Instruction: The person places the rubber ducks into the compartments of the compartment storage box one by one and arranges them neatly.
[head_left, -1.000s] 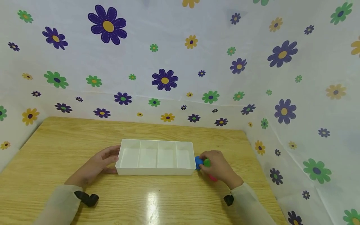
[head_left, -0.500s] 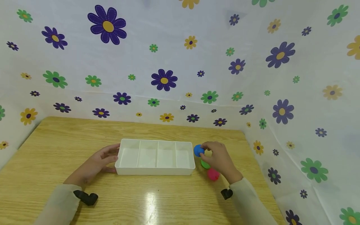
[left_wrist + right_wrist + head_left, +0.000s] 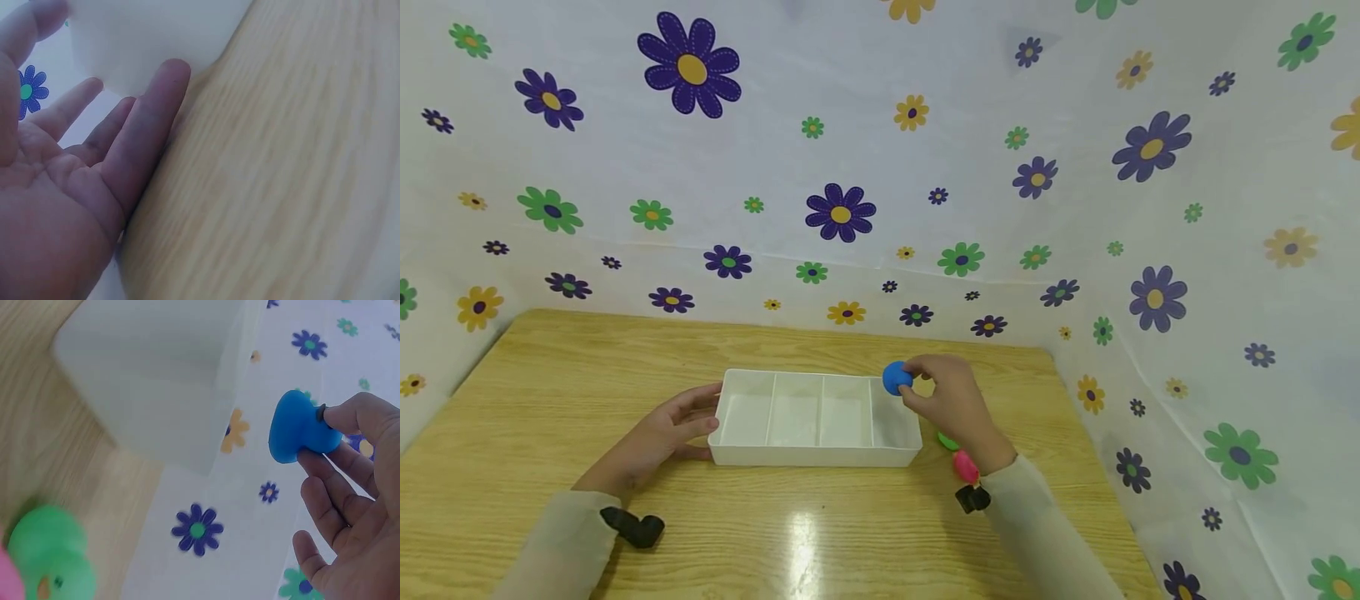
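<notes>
Between its thumb and fingers, my right hand [image 3: 953, 402] pinches a small blue rubber duck [image 3: 895, 378], held up over the right-end compartment of a white four-section tray [image 3: 812, 457]. The blue duck [image 3: 297, 428] also shows in the right wrist view, off the table and above the tray's rim. My left hand [image 3: 658, 437] rests against the tray's left end. In the left wrist view its fairly straight fingers [image 3: 153, 125] touch the white end wall. All the compartments that show hold nothing.
A green rubber duck [image 3: 53, 556] and a pink toy [image 3: 966, 467] stand on the wooden table [image 3: 700, 533] right of the tray, partly hidden by my right arm. A flower-printed white sheet [image 3: 865, 150] rises behind the table and along its sides.
My right hand has lifted the blue duck from beside the tray's right end and carried it up and left over the last compartment. The left hand and tray stay put.
</notes>
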`<control>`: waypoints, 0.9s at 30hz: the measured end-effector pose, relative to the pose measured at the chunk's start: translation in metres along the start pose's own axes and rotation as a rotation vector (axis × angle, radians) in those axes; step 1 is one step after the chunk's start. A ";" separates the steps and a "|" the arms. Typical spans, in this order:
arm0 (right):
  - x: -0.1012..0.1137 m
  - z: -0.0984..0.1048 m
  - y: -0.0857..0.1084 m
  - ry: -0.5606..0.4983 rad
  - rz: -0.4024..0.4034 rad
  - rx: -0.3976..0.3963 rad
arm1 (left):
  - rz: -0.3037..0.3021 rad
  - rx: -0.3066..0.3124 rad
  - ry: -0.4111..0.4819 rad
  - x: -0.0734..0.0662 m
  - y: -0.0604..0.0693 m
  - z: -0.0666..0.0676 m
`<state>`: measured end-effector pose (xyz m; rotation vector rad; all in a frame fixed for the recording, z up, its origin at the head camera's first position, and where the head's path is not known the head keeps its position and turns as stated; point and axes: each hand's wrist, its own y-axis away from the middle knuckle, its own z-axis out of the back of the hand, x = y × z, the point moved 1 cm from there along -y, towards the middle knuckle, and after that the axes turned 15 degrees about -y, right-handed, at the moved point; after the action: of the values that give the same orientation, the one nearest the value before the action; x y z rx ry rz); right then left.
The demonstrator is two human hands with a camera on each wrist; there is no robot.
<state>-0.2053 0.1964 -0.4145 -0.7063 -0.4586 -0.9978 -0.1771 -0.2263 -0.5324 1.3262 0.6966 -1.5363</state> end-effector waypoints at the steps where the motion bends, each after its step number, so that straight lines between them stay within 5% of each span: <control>1: 0.003 -0.004 -0.003 -0.010 0.022 0.000 | -0.002 -0.003 -0.002 0.000 0.000 0.000; 17: 0.074 -0.086 -0.039 -0.136 0.203 0.146 | 0.017 -0.032 -0.020 0.000 0.001 -0.004; 27: 0.096 -0.133 -0.057 -0.050 0.170 0.250 | 0.033 -0.023 -0.013 -0.001 0.003 -0.004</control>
<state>-0.2049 0.0238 -0.4265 -0.5359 -0.5474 -0.7485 -0.1725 -0.2237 -0.5322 1.3031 0.6788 -1.5054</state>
